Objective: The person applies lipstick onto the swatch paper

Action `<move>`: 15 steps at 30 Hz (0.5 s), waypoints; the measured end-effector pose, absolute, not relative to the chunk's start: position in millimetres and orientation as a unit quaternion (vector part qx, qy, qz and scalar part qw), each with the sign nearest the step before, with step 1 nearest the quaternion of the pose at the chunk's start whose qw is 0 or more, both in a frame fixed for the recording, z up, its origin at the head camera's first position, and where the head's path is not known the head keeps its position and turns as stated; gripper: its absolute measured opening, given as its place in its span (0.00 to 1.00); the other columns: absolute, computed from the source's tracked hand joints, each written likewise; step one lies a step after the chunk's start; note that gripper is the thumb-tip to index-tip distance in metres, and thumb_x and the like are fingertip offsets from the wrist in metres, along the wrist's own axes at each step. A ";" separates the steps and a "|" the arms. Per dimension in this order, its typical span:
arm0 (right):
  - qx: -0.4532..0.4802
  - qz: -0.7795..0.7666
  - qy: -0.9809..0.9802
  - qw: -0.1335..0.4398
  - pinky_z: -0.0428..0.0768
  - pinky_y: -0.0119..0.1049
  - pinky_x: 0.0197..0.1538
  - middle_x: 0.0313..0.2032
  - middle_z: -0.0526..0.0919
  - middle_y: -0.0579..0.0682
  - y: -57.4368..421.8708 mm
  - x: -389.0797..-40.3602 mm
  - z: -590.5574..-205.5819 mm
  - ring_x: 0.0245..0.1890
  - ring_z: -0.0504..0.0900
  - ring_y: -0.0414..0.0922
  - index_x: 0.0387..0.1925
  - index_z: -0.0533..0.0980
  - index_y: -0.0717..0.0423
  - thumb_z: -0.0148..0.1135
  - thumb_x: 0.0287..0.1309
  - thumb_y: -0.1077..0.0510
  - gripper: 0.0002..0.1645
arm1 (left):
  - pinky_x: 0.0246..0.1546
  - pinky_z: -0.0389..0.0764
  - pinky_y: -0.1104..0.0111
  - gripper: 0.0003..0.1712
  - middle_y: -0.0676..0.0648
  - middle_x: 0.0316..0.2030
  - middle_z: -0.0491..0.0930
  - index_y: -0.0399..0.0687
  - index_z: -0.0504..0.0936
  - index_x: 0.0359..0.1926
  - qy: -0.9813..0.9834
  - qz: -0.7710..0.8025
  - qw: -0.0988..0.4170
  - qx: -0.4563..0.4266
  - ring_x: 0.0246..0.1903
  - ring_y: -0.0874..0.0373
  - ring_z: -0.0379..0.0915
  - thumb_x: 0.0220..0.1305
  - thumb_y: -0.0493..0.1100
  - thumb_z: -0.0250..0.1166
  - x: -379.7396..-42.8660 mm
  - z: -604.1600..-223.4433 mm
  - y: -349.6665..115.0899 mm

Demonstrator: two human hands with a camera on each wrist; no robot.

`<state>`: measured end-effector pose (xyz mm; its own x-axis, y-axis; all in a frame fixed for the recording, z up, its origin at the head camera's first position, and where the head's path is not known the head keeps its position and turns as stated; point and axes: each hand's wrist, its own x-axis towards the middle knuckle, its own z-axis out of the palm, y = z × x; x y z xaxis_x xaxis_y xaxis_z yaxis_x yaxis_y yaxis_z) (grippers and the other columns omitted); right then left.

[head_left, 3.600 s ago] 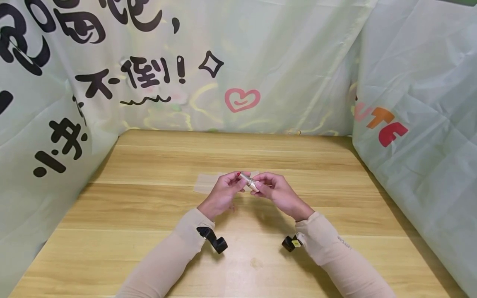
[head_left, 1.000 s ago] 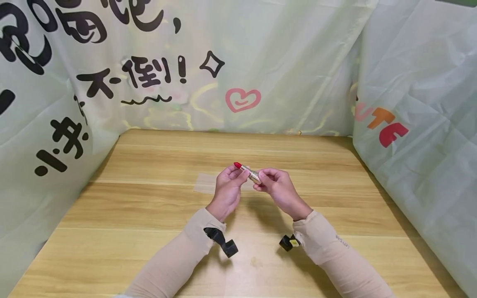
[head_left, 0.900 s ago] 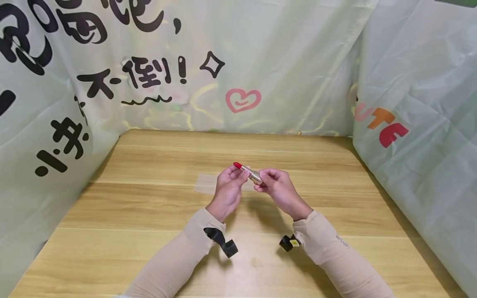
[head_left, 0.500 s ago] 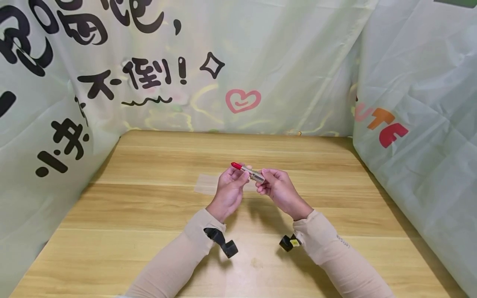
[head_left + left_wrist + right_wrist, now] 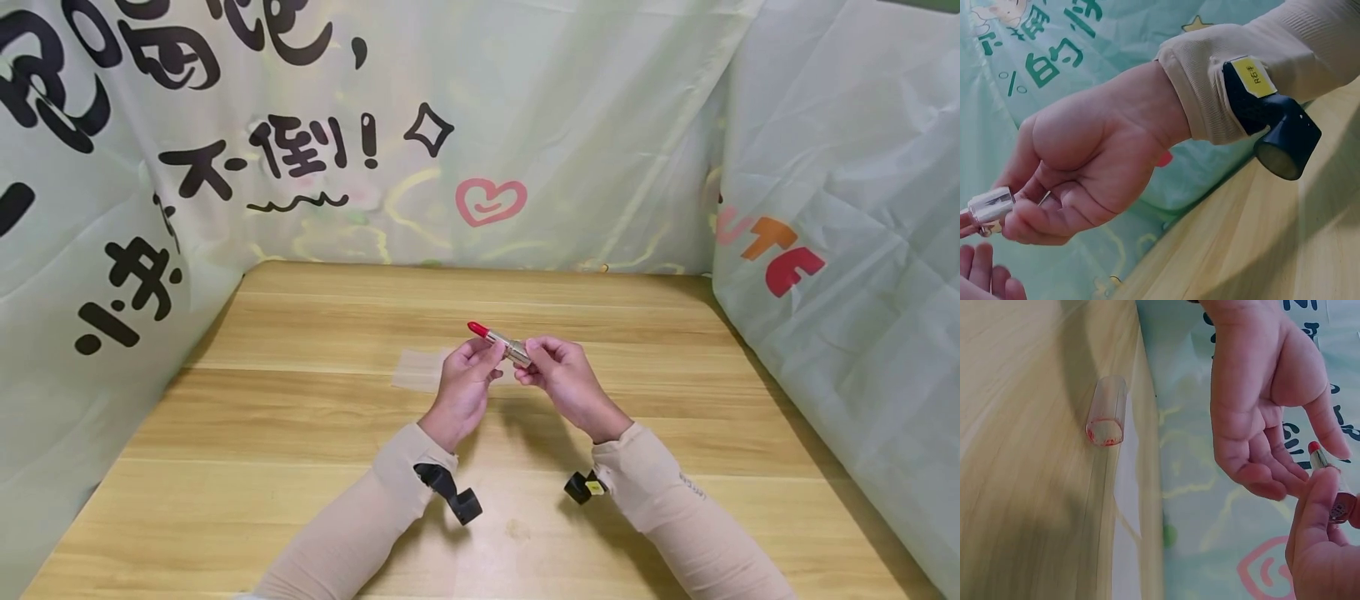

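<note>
A lipstick (image 5: 510, 348) with a silver case and an extended red tip is held above the table, slanting up to the left. My right hand (image 5: 564, 379) pinches its base between thumb and fingers, also seen in the left wrist view. On the upper part of the case are the thumb and fingers of my left hand (image 5: 465, 387). The right wrist view shows the red tip near my left thumb, and exact contact there is hard to see. A clear plastic cap (image 5: 1107, 412) with red marks round its rim is on the table; the hands hide it in the head view.
A pale, thin sheet (image 5: 416, 371) lies on the wooden table (image 5: 300, 425) behind the hands. Printed fabric hangs along the back (image 5: 600, 125) and both sides. Black cameras (image 5: 450, 492) are strapped to both wrists, under beige sleeves.
Over the last few seconds more of the red tip has come into view. My left hand has shifted slightly right. In the last half second the lipstick tip has risen a little.
</note>
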<state>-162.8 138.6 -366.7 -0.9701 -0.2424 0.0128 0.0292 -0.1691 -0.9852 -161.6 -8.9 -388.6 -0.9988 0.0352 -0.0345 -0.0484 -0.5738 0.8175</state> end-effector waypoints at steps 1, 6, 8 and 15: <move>-0.086 -0.752 0.648 0.084 0.82 0.30 0.40 0.34 0.77 0.53 138.7 -162.9 -366.8 0.30 0.80 0.40 0.46 0.69 0.77 0.46 0.73 0.64 0.15 | 0.32 0.73 0.73 0.05 0.52 0.31 0.78 0.46 0.75 0.35 0.464 0.885 0.021 -0.014 0.33 0.62 0.71 0.67 0.32 0.61 -161.6 -388.4 -8.6; -0.099 -0.699 0.707 0.042 0.82 0.35 0.46 0.39 0.77 0.58 139.2 -162.7 -368.1 0.34 0.82 0.42 0.49 0.71 0.77 0.51 0.70 0.67 0.14 | 0.26 0.69 0.74 0.06 0.53 0.30 0.77 0.48 0.74 0.33 0.478 0.877 0.010 -0.043 0.31 0.62 0.69 0.66 0.36 0.63 -161.0 -387.1 -8.3; -0.107 -0.678 0.727 0.021 0.82 0.36 0.46 0.39 0.79 0.60 139.1 -162.6 -369.3 0.34 0.82 0.42 0.48 0.73 0.75 0.53 0.68 0.68 0.12 | 0.25 0.68 0.75 0.07 0.53 0.30 0.76 0.48 0.74 0.32 0.480 0.876 0.007 -0.053 0.30 0.62 0.68 0.66 0.37 0.64 -160.6 -386.2 -8.4; -0.145 -0.623 0.768 -0.033 0.83 0.40 0.42 0.37 0.82 0.61 138.5 -161.9 -372.0 0.32 0.82 0.41 0.45 0.77 0.72 0.58 0.63 0.70 0.10 | 0.25 0.68 0.75 0.08 0.52 0.27 0.75 0.45 0.75 0.30 0.473 0.878 -0.005 -0.070 0.27 0.63 0.68 0.62 0.33 0.67 -162.0 -384.1 -7.8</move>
